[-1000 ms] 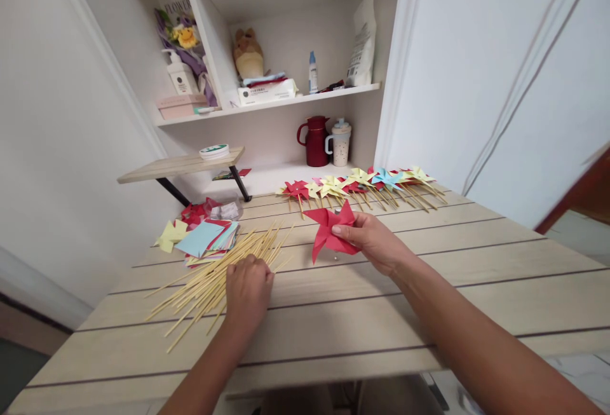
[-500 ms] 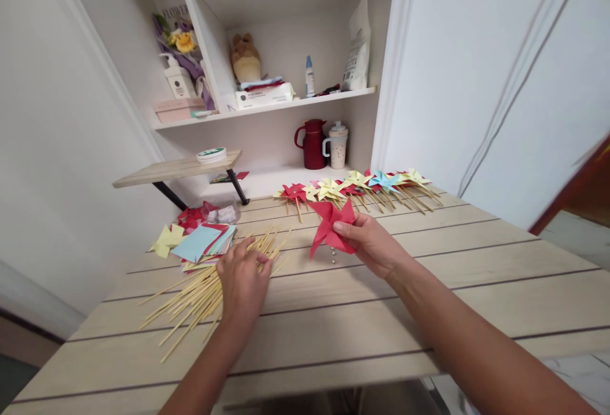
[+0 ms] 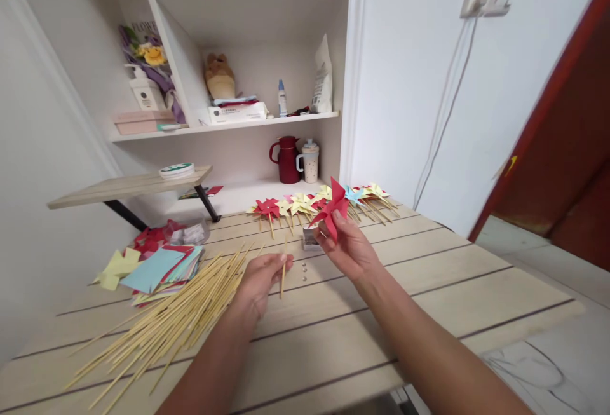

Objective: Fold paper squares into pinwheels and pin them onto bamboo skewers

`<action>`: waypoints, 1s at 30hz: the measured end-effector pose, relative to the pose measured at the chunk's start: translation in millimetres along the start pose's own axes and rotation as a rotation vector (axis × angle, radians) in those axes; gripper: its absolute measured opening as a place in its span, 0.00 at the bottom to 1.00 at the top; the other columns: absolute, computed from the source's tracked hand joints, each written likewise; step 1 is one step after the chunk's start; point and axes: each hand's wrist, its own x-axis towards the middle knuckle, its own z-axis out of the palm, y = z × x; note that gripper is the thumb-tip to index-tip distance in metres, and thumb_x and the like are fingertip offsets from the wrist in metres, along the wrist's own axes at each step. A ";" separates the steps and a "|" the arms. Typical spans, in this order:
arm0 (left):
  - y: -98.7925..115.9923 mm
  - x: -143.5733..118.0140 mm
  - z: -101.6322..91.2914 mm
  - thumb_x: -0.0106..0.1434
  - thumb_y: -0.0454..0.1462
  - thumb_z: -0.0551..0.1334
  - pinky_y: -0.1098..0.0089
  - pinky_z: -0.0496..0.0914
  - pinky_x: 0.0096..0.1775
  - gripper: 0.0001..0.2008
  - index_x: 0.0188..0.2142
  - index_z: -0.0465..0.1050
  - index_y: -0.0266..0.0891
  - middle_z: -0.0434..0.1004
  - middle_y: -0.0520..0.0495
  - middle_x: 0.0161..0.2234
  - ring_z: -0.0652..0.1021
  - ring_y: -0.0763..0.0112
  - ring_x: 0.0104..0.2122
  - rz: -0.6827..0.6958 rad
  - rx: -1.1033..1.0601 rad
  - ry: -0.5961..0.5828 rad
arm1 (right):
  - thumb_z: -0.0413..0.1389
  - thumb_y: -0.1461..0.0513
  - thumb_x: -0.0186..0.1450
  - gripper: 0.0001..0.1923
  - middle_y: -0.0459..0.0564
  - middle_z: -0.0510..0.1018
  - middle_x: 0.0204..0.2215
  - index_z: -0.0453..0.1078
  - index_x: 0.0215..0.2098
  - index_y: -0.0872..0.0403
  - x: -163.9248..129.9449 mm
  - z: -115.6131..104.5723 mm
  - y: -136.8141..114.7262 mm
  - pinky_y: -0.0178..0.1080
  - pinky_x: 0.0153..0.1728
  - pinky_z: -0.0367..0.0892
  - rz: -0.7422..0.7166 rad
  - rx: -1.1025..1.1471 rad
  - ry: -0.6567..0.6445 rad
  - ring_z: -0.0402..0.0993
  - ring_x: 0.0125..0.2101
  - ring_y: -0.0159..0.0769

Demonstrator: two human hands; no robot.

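Note:
My left hand (image 3: 264,278) pinches a thin wooden stick (image 3: 283,281), held roughly upright above the table. In my right hand (image 3: 347,244) is a red paper pinwheel (image 3: 332,208), gripped near its middle and turned partly edge-on. Between the hands, several small round metallic pieces (image 3: 304,270) lie in a short row on the planks. A small box (image 3: 311,240) sits behind them, partly hidden by my right hand. To the left of my left hand spreads a loose pile of wooden sticks (image 3: 190,304).
A stack of coloured paper squares (image 3: 155,269) and a yellow paper pinwheel (image 3: 119,267) lie at left, below a small raised shelf (image 3: 128,186). Finished-looking pinwheels on sticks (image 3: 302,204) line the back. A red jug (image 3: 288,159) and a cup (image 3: 311,162) stand behind.
My left hand has lifted a stick off the pile and moved right, toward the pinwheel. My right hand has turned the red pinwheel edge-on. The view has swung right.

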 end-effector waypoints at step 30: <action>-7.3 -65.4 -12.6 0.52 0.54 0.70 0.73 0.61 0.28 0.22 0.26 0.80 0.35 0.63 0.55 0.16 0.62 0.77 0.21 0.357 -0.046 0.089 | 0.61 0.68 0.63 0.07 0.48 0.78 0.29 0.78 0.32 0.51 -32.6 15.0 -13.8 0.38 0.33 0.69 -0.611 -0.830 -0.558 0.74 0.32 0.36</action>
